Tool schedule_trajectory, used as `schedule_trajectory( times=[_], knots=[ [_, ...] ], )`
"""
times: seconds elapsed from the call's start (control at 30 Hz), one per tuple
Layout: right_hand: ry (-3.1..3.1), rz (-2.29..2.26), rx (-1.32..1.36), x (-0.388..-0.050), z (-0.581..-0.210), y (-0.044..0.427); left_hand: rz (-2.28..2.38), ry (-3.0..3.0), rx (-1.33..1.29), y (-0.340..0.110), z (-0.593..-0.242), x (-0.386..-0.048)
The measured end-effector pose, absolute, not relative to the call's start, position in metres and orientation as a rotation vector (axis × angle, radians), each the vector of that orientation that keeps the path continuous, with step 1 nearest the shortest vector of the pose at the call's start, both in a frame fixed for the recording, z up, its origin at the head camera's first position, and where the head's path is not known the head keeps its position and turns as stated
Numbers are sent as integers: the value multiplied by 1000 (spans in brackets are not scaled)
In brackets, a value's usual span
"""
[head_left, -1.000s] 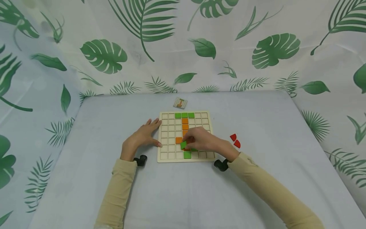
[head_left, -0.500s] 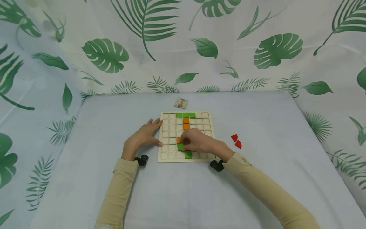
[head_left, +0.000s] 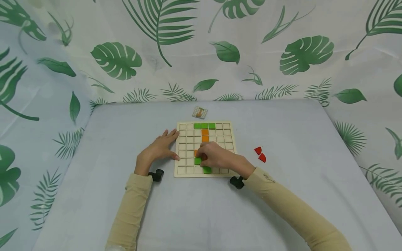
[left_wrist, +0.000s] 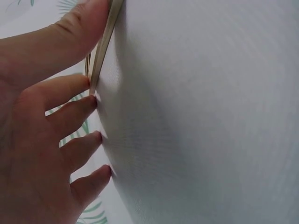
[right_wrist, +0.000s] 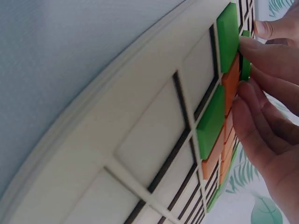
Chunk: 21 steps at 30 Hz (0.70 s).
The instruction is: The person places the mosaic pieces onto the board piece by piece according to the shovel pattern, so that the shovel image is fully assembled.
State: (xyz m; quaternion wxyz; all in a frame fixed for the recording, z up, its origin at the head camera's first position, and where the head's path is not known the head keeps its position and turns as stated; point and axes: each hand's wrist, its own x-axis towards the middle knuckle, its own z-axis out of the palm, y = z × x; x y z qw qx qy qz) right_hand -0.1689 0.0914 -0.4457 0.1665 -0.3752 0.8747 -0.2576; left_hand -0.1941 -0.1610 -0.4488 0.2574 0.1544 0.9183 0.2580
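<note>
A wooden grid board (head_left: 188,175) lies on the table, holding green and orange square tiles. My left hand (head_left: 158,148) touches its left edge with spread fingers; in the left wrist view, the thumb and fingertips (left_wrist: 96,100) meet that side. Low on the board, my right hand (head_left: 218,155) holds a green tile (head_left: 197,161) at a cell left of the centre column. The right wrist view shows this green tile (right_wrist: 245,58) between the thumb and fingers, near orange tiles (right_wrist: 230,86). Three green tiles (head_left: 205,126) line the far row. The right hand hides part of the board.
Behind the board lies a small pattern card (head_left: 199,112). Two red quarter-round pieces (head_left: 262,158) rest on the table to the right. A leaf-printed cloth (head_left: 176,52) hangs behind the table.
My right hand has moved slightly left and lowered the green tile from above the board to a cell beneath an orange tile. The left hand has stayed at the board's edge.
</note>
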Motion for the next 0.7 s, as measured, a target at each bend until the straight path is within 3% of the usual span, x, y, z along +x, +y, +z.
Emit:
schedule_trajectory(
  times=[0.7],
  knots=[
    [2612, -756, -1078, -161, -451, 126, 673, 2502, 424, -160, -451, -196]
  ],
)
